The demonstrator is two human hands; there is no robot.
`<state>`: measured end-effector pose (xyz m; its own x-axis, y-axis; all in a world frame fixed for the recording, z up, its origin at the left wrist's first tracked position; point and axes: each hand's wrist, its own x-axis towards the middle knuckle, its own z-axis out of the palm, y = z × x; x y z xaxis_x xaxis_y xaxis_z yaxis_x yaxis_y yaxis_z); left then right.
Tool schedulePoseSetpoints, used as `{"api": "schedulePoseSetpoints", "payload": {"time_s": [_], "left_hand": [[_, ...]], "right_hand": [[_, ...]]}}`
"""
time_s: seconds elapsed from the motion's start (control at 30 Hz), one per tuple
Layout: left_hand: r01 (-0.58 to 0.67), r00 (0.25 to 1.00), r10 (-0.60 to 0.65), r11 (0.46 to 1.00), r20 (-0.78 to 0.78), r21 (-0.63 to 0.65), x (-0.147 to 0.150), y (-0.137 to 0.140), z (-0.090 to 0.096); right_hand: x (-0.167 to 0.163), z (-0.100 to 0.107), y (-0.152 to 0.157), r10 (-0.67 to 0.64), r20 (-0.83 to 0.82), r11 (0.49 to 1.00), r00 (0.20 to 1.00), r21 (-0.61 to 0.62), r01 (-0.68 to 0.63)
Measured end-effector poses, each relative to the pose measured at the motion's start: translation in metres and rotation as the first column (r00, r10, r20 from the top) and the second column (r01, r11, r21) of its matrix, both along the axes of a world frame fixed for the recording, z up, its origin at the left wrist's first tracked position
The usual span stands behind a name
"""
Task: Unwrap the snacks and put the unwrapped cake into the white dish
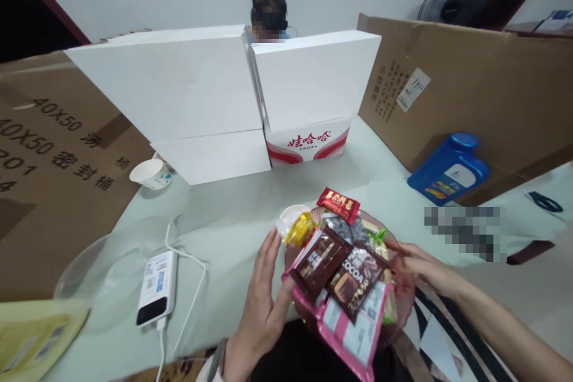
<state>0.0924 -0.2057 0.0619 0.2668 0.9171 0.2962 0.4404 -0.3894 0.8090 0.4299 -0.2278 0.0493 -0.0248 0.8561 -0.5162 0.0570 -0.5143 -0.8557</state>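
Here both hands, left and right, are spreading open around the snack bowl, steadying it; lifting needs an even grip.

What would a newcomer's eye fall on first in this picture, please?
Probably the heap of snack packets, brown cocoa bars on pink wrappers, at the table's near edge between the left hand and right hand. Behind stand white boxes, one lettered in red, and a blue bottle lies at right.
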Motion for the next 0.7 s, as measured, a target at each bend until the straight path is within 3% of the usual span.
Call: {"api": "schedulePoseSetpoints", "payload": {"time_s": [0.2, 0.33, 0.47, 0.7], "left_hand": [[0.271, 0.953, -0.25, 0.956, -0.173, 0.113, 0.018, 0.006, 0.003], [0.219, 0.967, -0.196, 0.966, -0.165, 0.134, 0.012, 0.013, 0.001], [0.125, 0.984, -0.107, 0.984, -0.143, 0.126, 0.01, 0.038, 0.016], [0.304, 0.929, -0.296, 0.953, -0.221, 0.002, 0.033, 0.07, 0.049]], "right_hand": [[-0.019, -0.013, -0.002, 0.129, -0.08, 0.992, 0.988, 0.021, -0.127], [-0.029, -0.019, -0.002, 0.185, -0.125, 0.983, 0.975, 0.008, -0.186], [-0.036, -0.019, -0.007, 0.2, -0.137, 0.976, 0.97, -0.063, -0.21], [-0.032, 0.009, -0.015, 0.205, -0.109, 0.979, 0.973, 0.036, -0.202]]}}
